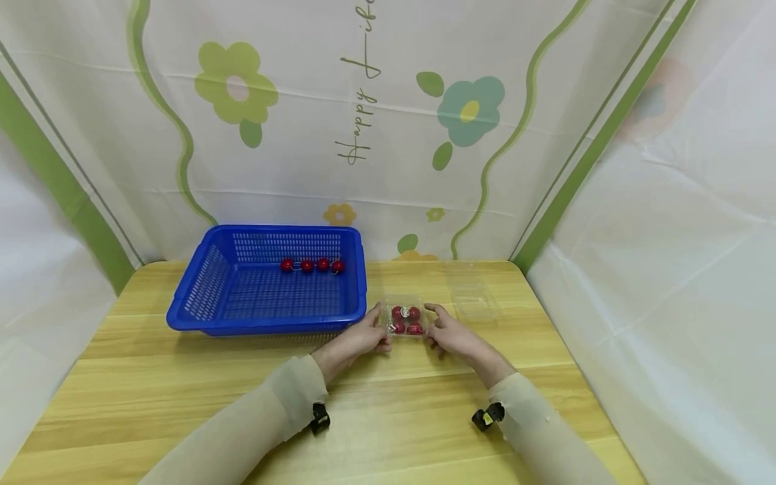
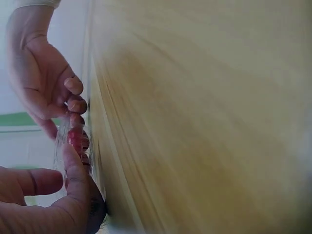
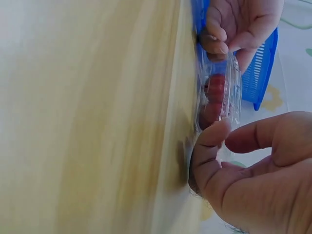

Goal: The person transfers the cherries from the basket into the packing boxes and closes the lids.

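A small transparent plastic box [image 1: 405, 325] with several red balls inside stands on the table between my hands, just right of the blue basket. Its lid lies down over the balls in the right wrist view, and a round white label shows on top in the head view. My left hand [image 1: 364, 335] grips the box's left end, thumb and fingers at the rim. At the opposite end, my right hand [image 1: 450, 333] pinches the edge between thumb and curled finger. Through the plastic, red balls [image 3: 213, 100] show in the right wrist view.
The blue basket [image 1: 267, 325] stands at the back left, holding several red balls [image 1: 307, 265] with thin loops in a row. More transparent plastic packaging [image 1: 475, 300] lies at the back right. Behind the wooden table [image 1: 400, 417] hangs a flowered white curtain [image 1: 291, 168].
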